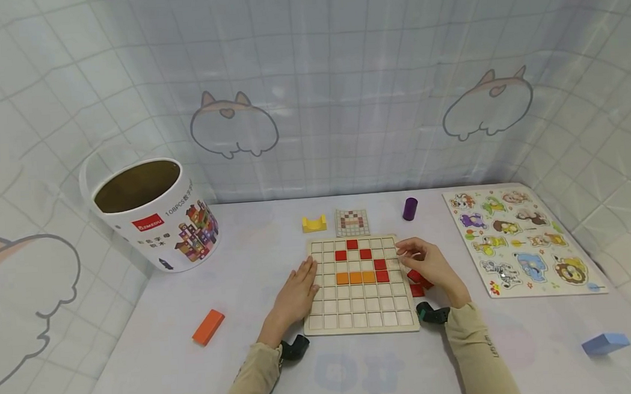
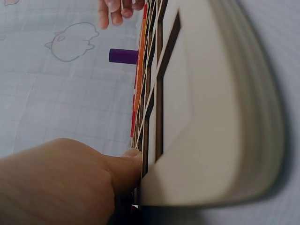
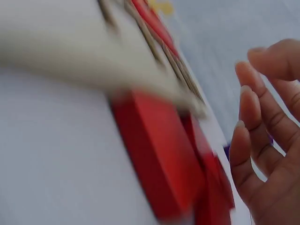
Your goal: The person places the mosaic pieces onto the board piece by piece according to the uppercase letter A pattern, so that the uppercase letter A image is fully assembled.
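Note:
A square wooden grid board (image 1: 361,321) lies flat on the table. Red squares (image 1: 381,264) and a row of orange squares (image 1: 355,278) fill some of its cells. My left hand (image 1: 294,293) rests on the board's left edge with fingers extended; in the left wrist view its thumb (image 2: 126,164) touches the rim. Over the board's upper right edge hovers my right hand (image 1: 425,265), its fingers loosely bent. The right wrist view shows a gap between thumb and fingers, with nothing held. Loose red blocks (image 3: 154,150) lie just below it, beside the board, partly hidden in the head view.
Behind the board are a yellow arched block (image 1: 314,223), a small pattern card (image 1: 352,222) and a purple cylinder (image 1: 410,208). A white bucket (image 1: 155,231) stands at the left, near an orange block (image 1: 208,327). An animal puzzle board (image 1: 524,238) and a blue block (image 1: 605,344) are at the right.

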